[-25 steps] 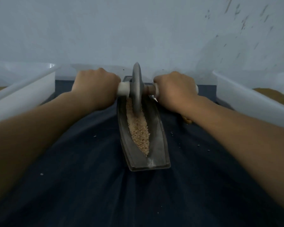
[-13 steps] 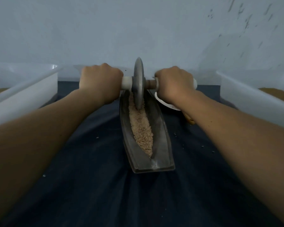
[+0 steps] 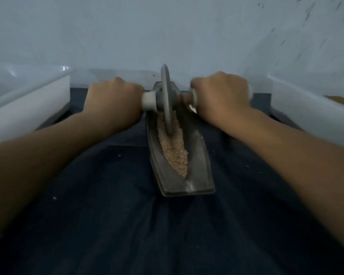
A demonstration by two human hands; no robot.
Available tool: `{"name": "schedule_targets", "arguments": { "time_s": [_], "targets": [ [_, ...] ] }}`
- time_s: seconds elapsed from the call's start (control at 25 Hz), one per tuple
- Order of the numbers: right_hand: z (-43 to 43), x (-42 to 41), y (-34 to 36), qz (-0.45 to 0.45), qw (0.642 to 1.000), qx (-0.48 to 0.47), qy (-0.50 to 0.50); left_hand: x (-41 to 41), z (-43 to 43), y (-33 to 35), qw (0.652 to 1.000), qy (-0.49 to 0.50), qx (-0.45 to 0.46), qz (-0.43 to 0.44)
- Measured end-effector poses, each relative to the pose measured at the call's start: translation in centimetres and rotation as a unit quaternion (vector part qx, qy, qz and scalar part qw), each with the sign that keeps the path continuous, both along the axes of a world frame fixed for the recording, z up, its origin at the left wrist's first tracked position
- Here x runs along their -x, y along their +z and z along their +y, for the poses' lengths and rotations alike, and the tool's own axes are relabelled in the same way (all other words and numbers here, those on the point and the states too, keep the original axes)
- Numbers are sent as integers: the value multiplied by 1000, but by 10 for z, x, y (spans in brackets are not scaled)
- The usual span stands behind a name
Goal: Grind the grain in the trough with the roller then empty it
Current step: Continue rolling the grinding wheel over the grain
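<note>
A long, boat-shaped grey trough [image 3: 199, 167] lies lengthwise on a dark blue cloth [image 3: 127, 225], running away from me. A strip of pale brown grain [image 3: 175, 155] fills its groove. The roller [image 3: 165, 96], a thin grey disc on a white-ended axle, stands upright in the groove toward the trough's far half. My left hand [image 3: 113, 102] is closed around the left handle. My right hand [image 3: 220, 94] grips the right handle. Both fists hide most of the axle.
A white tub [image 3: 28, 108] stands at the left and another white tub [image 3: 310, 116] with brown grain at the right. A pale wall rises just behind the trough. A few loose grains lie scattered on the cloth. A white object shows under my right hand.
The roller went from the trough's far part to its far end, and has now come back a little toward me along the groove. Both hands stayed on the handles.
</note>
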State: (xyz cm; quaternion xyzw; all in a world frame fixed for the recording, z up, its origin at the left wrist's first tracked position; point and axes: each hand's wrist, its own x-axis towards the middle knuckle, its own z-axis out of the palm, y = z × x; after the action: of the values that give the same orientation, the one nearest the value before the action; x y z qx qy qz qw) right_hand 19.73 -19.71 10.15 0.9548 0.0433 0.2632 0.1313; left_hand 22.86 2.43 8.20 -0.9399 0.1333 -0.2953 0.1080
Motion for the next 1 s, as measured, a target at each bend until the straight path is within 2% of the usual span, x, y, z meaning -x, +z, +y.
{"name": "schedule_targets", "arguments": {
  "time_s": [0.12, 0.24, 0.32, 0.4, 0.52, 0.56, 0.64, 0.72, 0.8, 0.88, 0.92, 1.0],
  "targets": [
    [19, -33, 17, 21, 1000, -4, -12, -19, -9, 1, 997, 30, 60, 49],
    [5, 1, 9, 29, 999, -1, 31, 8, 5, 1, 996, -8, 29, 83],
    [-14, 36, -4, 1, 998, -19, 61, 30, 17, 7, 996, -68, -20, 50],
    [-27, 59, -10, -59, 992, -21, 107, 48, 24, 14, 992, -121, -31, 18],
    [-23, 42, -21, -112, 991, 11, 67, 33, 17, 5, 994, -84, -44, 46],
    [-16, 19, -21, -99, 994, 13, 46, 16, 8, 11, 995, -51, -33, 78],
    [-2, -19, -11, -6, 997, -73, 6, -8, -11, 29, 991, 16, -9, 129],
    [-1, -39, -4, 57, 988, -141, -12, -23, -25, 42, 992, 56, -38, 105],
    [-10, -20, -10, 61, 992, -107, 10, -12, -21, 38, 996, 15, -53, 75],
    [-25, 19, -21, -21, 997, -42, 69, 11, 6, 15, 996, -61, -60, 31],
    [-29, 43, -20, -74, 994, -15, 85, 16, 20, 7, 995, -70, -54, 37],
    [-41, 67, -14, -150, 981, 3, 124, 8, 39, 6, 987, -49, -45, 148]
  ]
}}
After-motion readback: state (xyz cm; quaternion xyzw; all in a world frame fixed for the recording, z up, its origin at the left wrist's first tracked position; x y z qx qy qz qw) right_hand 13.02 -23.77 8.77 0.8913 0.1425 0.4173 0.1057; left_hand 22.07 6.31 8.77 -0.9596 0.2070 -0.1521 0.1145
